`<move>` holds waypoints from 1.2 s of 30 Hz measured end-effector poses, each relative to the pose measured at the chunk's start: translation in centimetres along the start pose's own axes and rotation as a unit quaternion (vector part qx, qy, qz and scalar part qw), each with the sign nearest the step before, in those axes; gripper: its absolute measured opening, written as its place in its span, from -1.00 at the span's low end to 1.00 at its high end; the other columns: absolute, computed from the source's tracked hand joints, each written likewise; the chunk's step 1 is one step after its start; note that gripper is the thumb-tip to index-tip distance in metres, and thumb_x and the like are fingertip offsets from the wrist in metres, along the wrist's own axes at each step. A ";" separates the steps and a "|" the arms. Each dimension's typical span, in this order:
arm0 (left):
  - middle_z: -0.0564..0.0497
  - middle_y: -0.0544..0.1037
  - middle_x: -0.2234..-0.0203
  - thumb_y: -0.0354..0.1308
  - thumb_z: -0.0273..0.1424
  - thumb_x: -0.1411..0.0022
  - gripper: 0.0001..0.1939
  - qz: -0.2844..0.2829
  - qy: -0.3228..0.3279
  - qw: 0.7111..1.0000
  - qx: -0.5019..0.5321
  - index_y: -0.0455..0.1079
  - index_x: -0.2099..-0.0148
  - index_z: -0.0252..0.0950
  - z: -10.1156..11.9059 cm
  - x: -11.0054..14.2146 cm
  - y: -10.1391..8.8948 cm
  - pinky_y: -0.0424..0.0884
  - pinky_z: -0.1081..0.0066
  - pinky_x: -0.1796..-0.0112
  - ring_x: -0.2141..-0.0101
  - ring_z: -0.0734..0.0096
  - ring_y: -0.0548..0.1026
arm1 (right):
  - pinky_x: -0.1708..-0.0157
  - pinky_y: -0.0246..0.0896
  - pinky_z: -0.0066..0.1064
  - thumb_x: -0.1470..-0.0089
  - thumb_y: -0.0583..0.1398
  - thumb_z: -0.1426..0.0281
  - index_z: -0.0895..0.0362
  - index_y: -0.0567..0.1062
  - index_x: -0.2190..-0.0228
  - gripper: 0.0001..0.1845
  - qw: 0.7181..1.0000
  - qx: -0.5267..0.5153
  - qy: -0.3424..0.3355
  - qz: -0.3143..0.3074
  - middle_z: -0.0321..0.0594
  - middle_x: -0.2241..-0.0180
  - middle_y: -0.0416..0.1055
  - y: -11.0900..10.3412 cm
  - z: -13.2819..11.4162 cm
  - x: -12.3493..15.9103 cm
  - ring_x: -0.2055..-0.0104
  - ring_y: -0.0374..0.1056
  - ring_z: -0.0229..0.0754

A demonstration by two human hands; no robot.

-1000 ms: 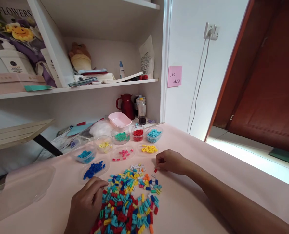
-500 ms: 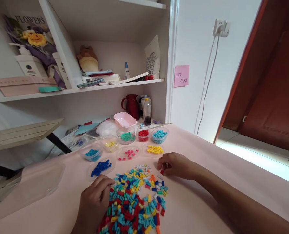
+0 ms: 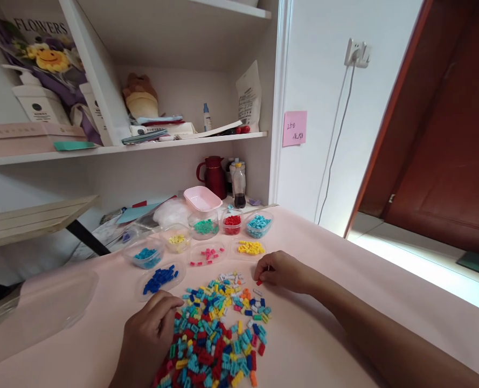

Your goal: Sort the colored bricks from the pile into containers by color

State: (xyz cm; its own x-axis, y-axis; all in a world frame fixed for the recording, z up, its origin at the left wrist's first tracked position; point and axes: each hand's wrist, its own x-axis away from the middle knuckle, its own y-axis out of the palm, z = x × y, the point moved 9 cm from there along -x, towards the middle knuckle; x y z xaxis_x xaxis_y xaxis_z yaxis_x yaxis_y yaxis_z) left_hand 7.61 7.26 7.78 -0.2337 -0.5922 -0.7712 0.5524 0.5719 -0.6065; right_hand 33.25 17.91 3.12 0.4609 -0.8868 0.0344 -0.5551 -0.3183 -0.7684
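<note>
My right hand (image 3: 277, 269) is pinched on a small red building brick (image 3: 259, 282), low over the table at the right side of a mixed brick pile (image 3: 219, 334). My left hand (image 3: 152, 326) rests at the pile's left edge, its fingers curled together; whether anything is inside them is hidden. Beyond the pile stand clear tubs sorted by colour: dark blue bricks (image 3: 159, 279), blue bricks (image 3: 145, 255), pale yellow bricks (image 3: 176, 240), pink bricks (image 3: 207, 255), yellow bricks (image 3: 251, 247), green bricks (image 3: 205, 226), red bricks (image 3: 232, 223) and light blue bricks (image 3: 258, 223).
A pink basin (image 3: 202, 199), a dark red jug (image 3: 214, 178) and a bottle of dark liquid (image 3: 239, 186) stand at the back below the shelf (image 3: 191, 141). On the left lies a clear plastic lid (image 3: 61, 302), near a wooden stand (image 3: 37, 218).
The view has swung slightly to one side and partly back. My right hand keeps the red brick in about the same place by the pile, and my left hand stays at its edge.
</note>
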 end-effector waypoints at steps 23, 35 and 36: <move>0.09 0.55 0.47 -0.04 -0.51 -0.20 -0.76 0.000 -0.002 1.000 0.000 0.45 0.34 -0.20 0.1 0.0 0.0 0.41 0.62 0.44 0.46 0.53 0.54 | 0.38 0.17 -0.47 0.15 0.21 0.50 0.09 0.53 0.49 -0.89 0.998 0.042 -0.004 0.036 -0.32 0.38 0.52 0.4 -0.1 -0.2 0.34 0.37 -0.23; 0.09 0.50 0.49 -0.07 -0.57 -0.21 -0.74 0.002 -0.005 1.000 0.004 0.40 0.34 -0.20 -0.1 0.5 0.5 0.38 0.62 0.46 0.50 0.54 0.52 | 0.57 0.16 -0.52 0.17 0.20 0.51 0.15 0.57 0.50 -0.87 0.995 -0.050 0.017 0.087 -0.31 0.59 0.45 -3.9 0.1 -4.9 0.56 0.33 -0.29; 0.09 0.50 0.49 -0.07 -0.57 -0.21 -0.74 0.002 -0.005 1.000 0.004 0.40 0.34 -0.21 -0.1 0.5 0.5 0.38 0.62 0.47 0.50 0.55 0.51 | 0.57 0.17 -0.52 0.14 0.20 0.49 0.15 0.57 0.48 -0.87 0.993 -0.047 0.016 0.111 -0.30 0.58 0.46 -5.0 -0.2 -5.9 0.55 0.35 -0.28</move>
State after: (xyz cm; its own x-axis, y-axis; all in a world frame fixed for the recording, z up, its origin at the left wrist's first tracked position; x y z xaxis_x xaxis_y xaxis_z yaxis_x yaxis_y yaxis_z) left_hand 7.73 7.33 7.05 -0.2228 -0.5961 -0.7714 0.5604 0.5692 -0.6017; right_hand 33.10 24.68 6.86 0.2985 -0.9484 -0.1067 -0.7031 -0.1429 -0.6966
